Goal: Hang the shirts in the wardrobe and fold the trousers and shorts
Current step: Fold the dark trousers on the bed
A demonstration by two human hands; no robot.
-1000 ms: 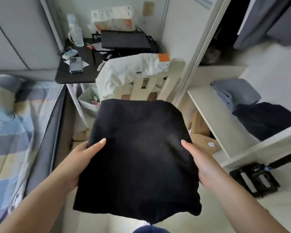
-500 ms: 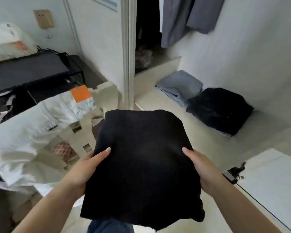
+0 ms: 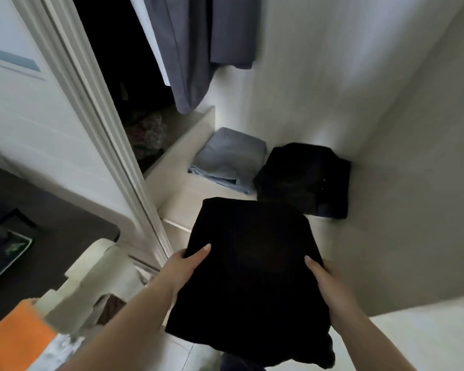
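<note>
I hold a folded black garment (image 3: 252, 269) flat in front of me, just over the front edge of the wardrobe shelf (image 3: 182, 199). My left hand (image 3: 184, 269) grips its left edge with the thumb on top. My right hand (image 3: 326, 282) grips its right edge the same way. On the shelf lie a folded light-blue garment (image 3: 229, 163) and, to its right, a folded black garment (image 3: 306, 180). Grey shirts (image 3: 198, 46) hang above them inside the wardrobe.
The white wardrobe door frame (image 3: 102, 124) runs diagonally on the left. A dark desk (image 3: 51, 223) and a pale chair back (image 3: 83, 279) with white clothing bearing an orange patch (image 3: 19, 338) stand at lower left. The wardrobe's side wall (image 3: 386, 156) closes the right.
My view turned right and closer to the wardrobe. Both hands carried the folded black garment forward toward the shelf, keeping the same grip.
</note>
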